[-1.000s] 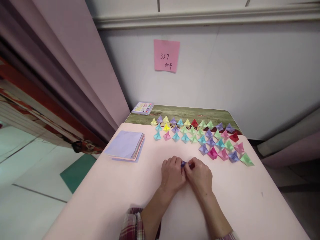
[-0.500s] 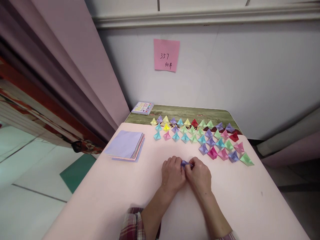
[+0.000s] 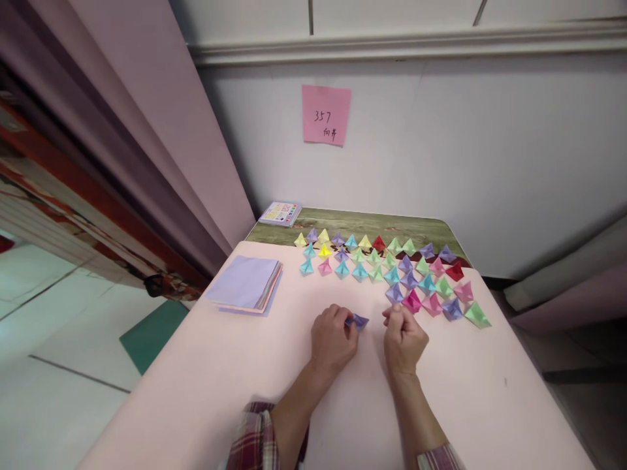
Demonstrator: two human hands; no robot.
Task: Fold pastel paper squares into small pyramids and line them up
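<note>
Hands, two. We list one left hand (image 3: 333,336), thumb and fingers closed in a pinch on one purple folded piece (image 3: 360,321), which sits at the near middle of the pale pink tabletop (image 3: 362,418). One right hand (image 3: 405,341), apart from that piece, its fingers curled into a loose fist just short of the one magenta piece (image 3: 412,301); we cannot tell whether anything lies inside.

Folded paper pieces (image 3: 427,284), standing in rows toward the far edge: we count thirty-six. Nine green, nine purple, seven light blue, four yellow, four pink, two red, one magenta.

Paper stack (image 3: 243,282), one, lilac sheet uppermost, left of the hands. Packet (image 3: 280,213), one, printed cover, far left corner. Pink note (image 3: 326,115), one, on the wall, marked 357. Plaid sleeves (image 3: 252,440), two.
</note>
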